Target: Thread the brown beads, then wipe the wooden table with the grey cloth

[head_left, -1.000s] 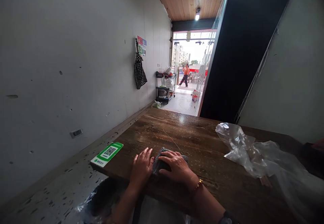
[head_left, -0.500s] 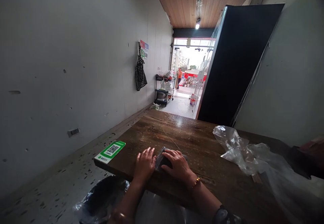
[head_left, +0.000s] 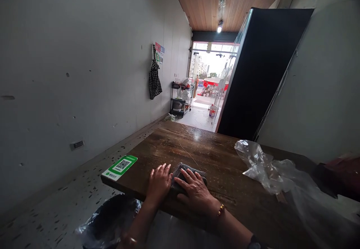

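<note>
A folded grey cloth [head_left: 184, 167] lies near the front edge of the dark wooden table [head_left: 180, 140]. My right hand [head_left: 194, 191] rests across it with stretched, spread fingers, and the cloth's far side shows beyond the fingertips. On the tabletop just left of the cloth, my left hand [head_left: 159, 181] lies flat and open, its thumb side touching or very close to the cloth. Nothing is held in that hand.
A green QR-code card [head_left: 120, 166] sits at the table's left corner. Crumpled clear plastic [head_left: 264, 166] spreads over the right side. Below the front edge stands a plastic-lined black bin [head_left: 109, 219]. A black panel [head_left: 264, 72] rises behind the table.
My right hand has shifted slightly toward me on the cloth, with its fingers lying flatter and more of the cloth's far side showing. My left hand stays almost in place.
</note>
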`<state>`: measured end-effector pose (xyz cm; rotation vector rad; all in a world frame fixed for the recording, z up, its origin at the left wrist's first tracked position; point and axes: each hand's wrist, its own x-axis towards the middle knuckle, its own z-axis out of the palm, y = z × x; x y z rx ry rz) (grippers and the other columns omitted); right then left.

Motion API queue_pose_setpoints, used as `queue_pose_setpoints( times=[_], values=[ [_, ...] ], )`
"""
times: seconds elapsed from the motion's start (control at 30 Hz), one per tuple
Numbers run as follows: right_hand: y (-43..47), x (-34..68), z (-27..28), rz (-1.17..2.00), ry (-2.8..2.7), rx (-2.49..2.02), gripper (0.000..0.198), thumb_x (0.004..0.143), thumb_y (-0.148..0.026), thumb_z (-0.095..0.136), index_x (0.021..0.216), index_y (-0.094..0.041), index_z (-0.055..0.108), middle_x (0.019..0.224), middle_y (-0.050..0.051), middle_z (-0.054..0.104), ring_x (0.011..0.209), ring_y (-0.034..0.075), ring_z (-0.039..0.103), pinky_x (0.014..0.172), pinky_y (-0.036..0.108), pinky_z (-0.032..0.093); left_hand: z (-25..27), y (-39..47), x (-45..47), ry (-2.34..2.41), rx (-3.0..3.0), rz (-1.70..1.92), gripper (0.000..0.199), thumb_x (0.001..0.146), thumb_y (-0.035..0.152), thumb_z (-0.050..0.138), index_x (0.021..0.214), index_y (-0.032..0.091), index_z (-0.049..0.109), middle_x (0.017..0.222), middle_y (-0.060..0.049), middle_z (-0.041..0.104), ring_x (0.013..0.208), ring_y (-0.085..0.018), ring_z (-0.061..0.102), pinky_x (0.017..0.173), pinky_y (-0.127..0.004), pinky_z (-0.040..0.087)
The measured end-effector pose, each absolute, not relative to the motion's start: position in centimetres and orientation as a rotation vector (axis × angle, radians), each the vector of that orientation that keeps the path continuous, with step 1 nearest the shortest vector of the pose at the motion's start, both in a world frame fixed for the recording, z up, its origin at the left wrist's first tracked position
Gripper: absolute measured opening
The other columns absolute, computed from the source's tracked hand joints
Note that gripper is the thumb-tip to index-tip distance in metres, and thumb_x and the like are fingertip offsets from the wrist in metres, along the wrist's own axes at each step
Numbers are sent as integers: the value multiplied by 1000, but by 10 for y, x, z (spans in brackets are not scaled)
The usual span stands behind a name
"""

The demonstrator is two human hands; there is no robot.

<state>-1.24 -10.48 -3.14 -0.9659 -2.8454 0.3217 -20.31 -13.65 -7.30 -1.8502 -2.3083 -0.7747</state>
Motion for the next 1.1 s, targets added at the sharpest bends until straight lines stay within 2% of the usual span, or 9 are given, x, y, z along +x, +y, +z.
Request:
queue_pose_setpoints(
  times=[0.23, 0.5, 0.8, 1.1],
  values=[
    [-76, -30, -34, 306, -2830, -1048, 62, 89, -58, 52, 147, -44, 35, 162, 0, 22, 148, 32, 18, 116, 57, 16, -75, -136, -203, -2303, -1862, -770, 44, 96, 29, 39, 136, 19, 55, 143, -12, 55, 132, -28, 47, 112, -54, 31],
    [-35, -58, -35, 244, -2823, -1160, 61, 91, -58, 48, 149, -41, 33, 162, 3, 21, 148, 32, 17, 116, 57, 16, -80, -134, -208, -2273, -1916, -864, 45, 96, 32, 41, 137, 20, 54, 145, -13, 52, 134, -29, 46, 112, -58, 30],
    [10, -86, -37, 202, -2715, -1384, 64, 91, -64, 42, 150, -40, 30, 163, 2, 18, 148, 37, 9, 113, 65, 7, -86, -131, -211, -2261, -1945, -849, 45, 96, 33, 42, 138, 21, 53, 146, -12, 51, 135, -28, 44, 113, -58, 27],
    [17, -47, -32, 240, -2638, -1491, 68, 89, -68, 42, 150, -41, 28, 164, 1, 17, 148, 38, 11, 112, 66, 7, -74, -131, -209, -2328, -1926, -667, 46, 96, 33, 41, 138, 20, 52, 147, -12, 50, 136, -28, 44, 114, -57, 27]
  ],
)
